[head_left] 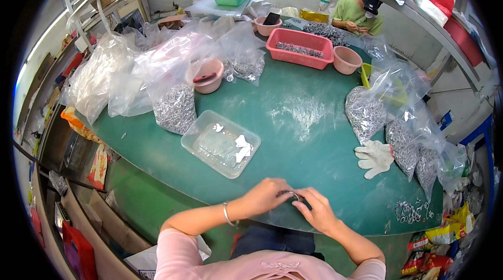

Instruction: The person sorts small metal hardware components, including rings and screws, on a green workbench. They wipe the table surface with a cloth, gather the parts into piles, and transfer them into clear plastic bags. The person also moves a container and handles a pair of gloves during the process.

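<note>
A ring [295,195] of metal lies between the two hands, just above the table's [293,149] near edge and straight in front of the person's body. It is to the right of the left hand [267,195] and up and to the left of the right hand [317,210]; neither is clearly nearer, since the fingertips of both meet at it. Its curved edge shows, but its long axis is too small to tell. Both hands are narrow, fingers bent inward: the right thumb and forefinger pinch the ring, and the left fingertips close on its other side, partly hiding it. The tray [214,165] sits beyond the left hand, with white scraps [242,149] in it; the glove [374,158] lies flat beyond the right hand, well apart.
</note>
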{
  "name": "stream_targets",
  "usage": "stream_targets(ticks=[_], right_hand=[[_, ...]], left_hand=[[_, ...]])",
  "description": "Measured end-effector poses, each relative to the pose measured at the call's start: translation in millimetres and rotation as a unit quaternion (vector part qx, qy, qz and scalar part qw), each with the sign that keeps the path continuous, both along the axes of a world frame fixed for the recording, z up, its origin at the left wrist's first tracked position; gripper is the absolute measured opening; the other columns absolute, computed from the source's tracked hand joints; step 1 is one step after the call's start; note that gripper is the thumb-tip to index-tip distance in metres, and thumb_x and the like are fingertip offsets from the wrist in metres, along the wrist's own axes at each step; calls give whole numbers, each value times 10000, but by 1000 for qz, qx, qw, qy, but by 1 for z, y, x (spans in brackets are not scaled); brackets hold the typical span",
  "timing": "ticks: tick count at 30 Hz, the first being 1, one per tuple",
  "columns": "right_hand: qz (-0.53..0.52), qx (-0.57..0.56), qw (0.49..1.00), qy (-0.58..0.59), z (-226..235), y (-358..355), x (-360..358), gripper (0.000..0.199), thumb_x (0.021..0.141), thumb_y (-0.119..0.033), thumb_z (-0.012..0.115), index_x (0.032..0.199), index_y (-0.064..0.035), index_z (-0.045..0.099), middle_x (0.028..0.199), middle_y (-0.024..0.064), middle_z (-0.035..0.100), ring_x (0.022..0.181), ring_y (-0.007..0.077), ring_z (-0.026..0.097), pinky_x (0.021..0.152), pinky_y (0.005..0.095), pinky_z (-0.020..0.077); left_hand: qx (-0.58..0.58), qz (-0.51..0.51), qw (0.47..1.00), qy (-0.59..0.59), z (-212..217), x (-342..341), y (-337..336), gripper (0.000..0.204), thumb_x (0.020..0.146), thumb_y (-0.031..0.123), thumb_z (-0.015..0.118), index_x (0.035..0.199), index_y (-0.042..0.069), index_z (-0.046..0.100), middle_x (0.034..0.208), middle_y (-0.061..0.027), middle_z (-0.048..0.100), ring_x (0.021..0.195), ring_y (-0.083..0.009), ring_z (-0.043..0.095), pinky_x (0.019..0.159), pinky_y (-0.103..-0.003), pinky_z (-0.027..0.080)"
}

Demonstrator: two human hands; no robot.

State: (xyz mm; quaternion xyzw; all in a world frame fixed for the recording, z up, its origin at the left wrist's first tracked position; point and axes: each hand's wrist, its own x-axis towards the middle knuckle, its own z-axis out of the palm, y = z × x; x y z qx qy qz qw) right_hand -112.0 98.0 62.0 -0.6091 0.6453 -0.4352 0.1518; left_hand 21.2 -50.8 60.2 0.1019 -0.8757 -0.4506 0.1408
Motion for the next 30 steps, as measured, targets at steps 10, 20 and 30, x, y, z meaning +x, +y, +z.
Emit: stream_targets(ticks=[10, 20, 30], right_hand=[[-59, 194, 917, -342, -15, -60, -129, 92, 808, -25, 563, 857, 21, 626, 735, 101, 646, 532, 120, 579, 400, 223, 422], [-259, -63, 906, -328, 46, -293, -390, 363, 845, -100, 522, 1167, 62, 480, 1110, 137, 562, 851, 215, 602, 730, 346, 500], [-44, 100, 992, -58, 7, -117, -252, 282, 861, -110, 524, 1095, 46, 553, 918, 103, 638, 828, 157, 603, 744, 269, 465]], left_hand=[[-19, 236, 972, -2, -41, 38, 18, 375, 753, 35, 663, 1110, 34, 549, 908, -87, 592, 681, -181, 554, 585, -276, 456], [-62, 398, 909, 107, -91, 47, 41, 279, 719, -74, 586, 987, 1, 592, 903, -129, 561, 652, -194, 531, 572, -270, 446], [-141, 376, 911, 97, -91, 50, 36, 282, 737, -75, 559, 1013, -16, 561, 905, -151, 541, 687, -239, 514, 608, -300, 439]])
